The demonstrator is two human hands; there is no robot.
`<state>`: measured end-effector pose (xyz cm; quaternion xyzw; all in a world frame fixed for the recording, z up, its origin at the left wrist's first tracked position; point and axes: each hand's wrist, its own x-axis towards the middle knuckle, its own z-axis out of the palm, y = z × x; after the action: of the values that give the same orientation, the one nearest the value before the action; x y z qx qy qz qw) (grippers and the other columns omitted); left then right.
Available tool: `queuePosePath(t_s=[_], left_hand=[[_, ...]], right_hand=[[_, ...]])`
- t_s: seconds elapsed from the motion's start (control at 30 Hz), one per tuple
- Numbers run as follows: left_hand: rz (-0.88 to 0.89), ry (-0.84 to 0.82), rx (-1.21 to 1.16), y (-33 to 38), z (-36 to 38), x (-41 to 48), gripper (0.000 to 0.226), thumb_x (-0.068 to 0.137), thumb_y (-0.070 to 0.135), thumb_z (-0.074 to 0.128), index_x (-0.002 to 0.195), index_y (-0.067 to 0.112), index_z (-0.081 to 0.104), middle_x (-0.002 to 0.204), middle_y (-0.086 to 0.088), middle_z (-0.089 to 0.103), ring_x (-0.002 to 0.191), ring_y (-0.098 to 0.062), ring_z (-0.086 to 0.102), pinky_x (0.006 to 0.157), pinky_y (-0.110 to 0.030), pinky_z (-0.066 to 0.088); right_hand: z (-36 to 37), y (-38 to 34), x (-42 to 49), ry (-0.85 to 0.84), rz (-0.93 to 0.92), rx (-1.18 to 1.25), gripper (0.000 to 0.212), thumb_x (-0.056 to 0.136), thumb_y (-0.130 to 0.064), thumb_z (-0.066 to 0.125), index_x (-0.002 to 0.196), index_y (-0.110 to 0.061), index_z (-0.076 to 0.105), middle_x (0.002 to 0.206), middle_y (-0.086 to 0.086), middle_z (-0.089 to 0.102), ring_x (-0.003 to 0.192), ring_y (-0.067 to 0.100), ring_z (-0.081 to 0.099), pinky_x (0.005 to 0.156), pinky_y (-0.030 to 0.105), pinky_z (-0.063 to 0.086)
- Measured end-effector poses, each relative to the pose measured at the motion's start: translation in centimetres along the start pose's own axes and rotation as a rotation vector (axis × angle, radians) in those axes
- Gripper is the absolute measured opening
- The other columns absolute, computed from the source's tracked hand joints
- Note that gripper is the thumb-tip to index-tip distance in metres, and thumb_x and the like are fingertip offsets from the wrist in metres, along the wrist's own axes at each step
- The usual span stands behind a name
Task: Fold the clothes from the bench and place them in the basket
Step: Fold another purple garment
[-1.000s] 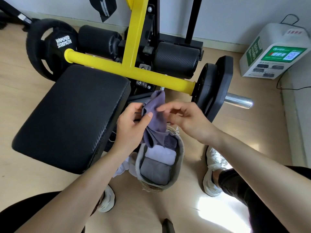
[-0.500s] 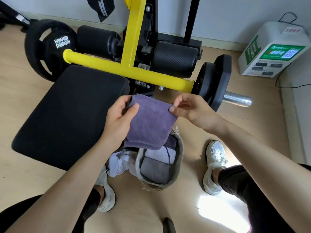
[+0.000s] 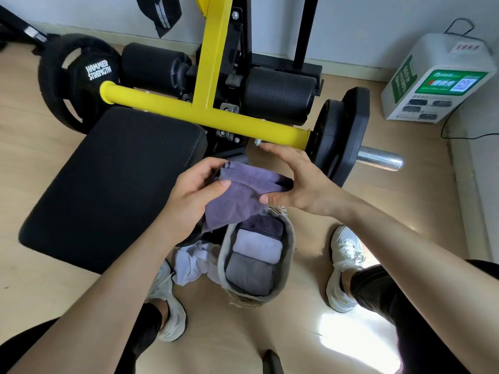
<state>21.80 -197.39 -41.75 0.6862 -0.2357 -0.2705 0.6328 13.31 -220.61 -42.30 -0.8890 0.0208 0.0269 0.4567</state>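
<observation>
Bench pad (image 3: 113, 184): black, bare on top, set slantwise on the wood floor (image 3: 40, 279). No change from half a second ago.

Yellow bar (image 3: 205, 120): carried across the pad's far edge. A black weight plate (image 3: 340, 136) is seated on its right end.

White box (image 3: 437, 79): stood on the floor by the wall, well apart from the rest.

Basket (image 3: 289, 238): grey, stood on the floor just off the pad's near right corner, where it was before. Three folded pieces are packed in a row inside: grey (image 3: 248, 273) nearest, pale lilac (image 3: 256, 245) in the middle, dark purple (image 3: 266, 225) farthest.

White garment (image 3: 191, 261): left crumpled on the floor, touching the basket's left wall, under the pad's near edge.

Purple cloth (image 3: 237, 195): held in the air off the pad's right edge, over the basket's far end. Half a second ago it was stretched flat between the hands. Now it is doubled over into a narrower band, with layered edges at its far side and one corner hanging toward the basket.

Left hand (image 3: 194, 190): curled round the cloth's left end, thumb pressed on top.

Right hand (image 3: 294, 179): brought closer to the left than before. The cloth's right end is caught between thumb and palm, with the fingers nearly straight over the far side.
</observation>
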Motion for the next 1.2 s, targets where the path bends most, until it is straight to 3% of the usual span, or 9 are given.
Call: queuePosePath(t_s=[0.1,0.17,0.33,0.5,0.6,0.73,0.83,1.0,1.2], left_hand=[[-0.057,0.038,-0.068,0.1,-0.2,0.1,0.022,0.095,0.015,0.057,0.114,0.017,0.067,0.111,-0.003,0.072,0.108,-0.019,0.068,0.089,-0.030,0.055],[-0.082,0.132,-0.062,-0.1,-0.3,0.2,0.022,0.096,0.019,0.057,0.115,0.016,0.067,0.115,-0.005,0.072,0.111,-0.021,0.068,0.092,-0.035,0.055],[-0.119,0.297,0.085,-1.3,-0.6,0.5,0.022,0.104,0.027,0.054,0.118,0.012,0.064,0.119,-0.007,0.072,0.116,-0.026,0.067,0.104,-0.053,0.052],[-0.155,0.353,0.134,-1.8,-0.9,0.8,0.020,0.104,0.029,0.055,0.112,0.013,0.065,0.114,-0.010,0.072,0.112,-0.030,0.067,0.101,-0.058,0.052],[-0.171,0.389,0.125,-2.1,-1.0,1.0,0.018,0.103,0.026,0.058,0.109,0.011,0.066,0.111,-0.014,0.072,0.105,-0.023,0.068,0.099,-0.053,0.052],[-0.159,0.351,0.128,-2.2,-0.7,1.2,0.016,0.103,0.019,0.059,0.106,0.005,0.065,0.107,-0.020,0.072,0.095,-0.016,0.064,0.087,-0.040,0.051],[-0.149,0.313,0.120,-1.8,-0.4,1.1,0.014,0.103,0.016,0.058,0.109,0.006,0.066,0.107,-0.010,0.074,0.099,-0.015,0.069,0.088,-0.034,0.053],[-0.131,0.251,0.097,-1.3,-0.2,0.9,0.020,0.100,0.012,0.062,0.120,0.010,0.066,0.115,-0.003,0.075,0.110,-0.016,0.071,0.092,-0.031,0.057],[-0.088,0.062,0.186,-1.2,0.1,0.4,0.058,0.081,-0.006,0.079,0.128,0.023,0.061,0.122,0.007,0.070,0.108,-0.011,0.070,0.085,-0.027,0.058]], right_hand=[[0.1,0.0,0.1,-0.103,0.045,0.117,0.023,0.084,-0.020,0.079,0.099,-0.010,0.066,0.089,-0.005,0.059,0.081,0.006,0.053,0.075,0.024,0.044],[0.2,0.3,0.1,-0.083,0.084,0.232,0.021,0.089,-0.014,0.073,0.087,0.004,0.062,0.075,0.002,0.051,0.070,0.011,0.046,0.065,0.029,0.039],[-0.5,-0.2,0.1,-0.034,0.133,0.476,0.016,0.092,-0.005,0.066,0.106,0.002,0.064,0.093,0.006,0.062,0.083,0.011,0.062,0.071,0.027,0.054],[-1.3,-1.5,-0.4,0.015,0.018,0.438,0.042,0.094,-0.002,0.062,0.134,-0.011,0.053,0.116,0.019,0.058,0.100,0.027,0.063,0.082,0.038,0.060],[-1.5,-2.3,-1.0,-0.052,-0.105,0.327,0.047,0.095,0.004,0.058,0.138,-0.013,0.052,0.129,0.016,0.055,0.116,0.026,0.057,0.098,0.038,0.054],[-1.4,-2.4,-1.6,-0.207,-0.090,0.139,0.058,0.089,0.007,0.059,0.133,-0.030,0.060,0.121,0.012,0.051,0.113,0.021,0.055,0.094,0.034,0.051],[-1.3,-2.2,-1.5,-0.263,-0.020,0.034,0.064,0.081,-0.004,0.057,0.132,-0.043,0.058,0.124,0.013,0.051,0.113,0.023,0.054,0.096,0.034,0.048],[-1.5,-1.5,-1.2,-0.194,0.130,0.033,0.065,0.083,0.006,0.057,0.137,-0.030,0.057,0.134,-0.012,0.056,0.117,0.008,0.055,0.093,0.017,0.045],[-0.8,-1.0,-0.9,-0.040,0.210,0.105,0.069,0.081,0.004,0.063,0.144,-0.020,0.049,0.128,-0.009,0.057,0.100,-0.001,0.058,0.083,0.009,0.044]])
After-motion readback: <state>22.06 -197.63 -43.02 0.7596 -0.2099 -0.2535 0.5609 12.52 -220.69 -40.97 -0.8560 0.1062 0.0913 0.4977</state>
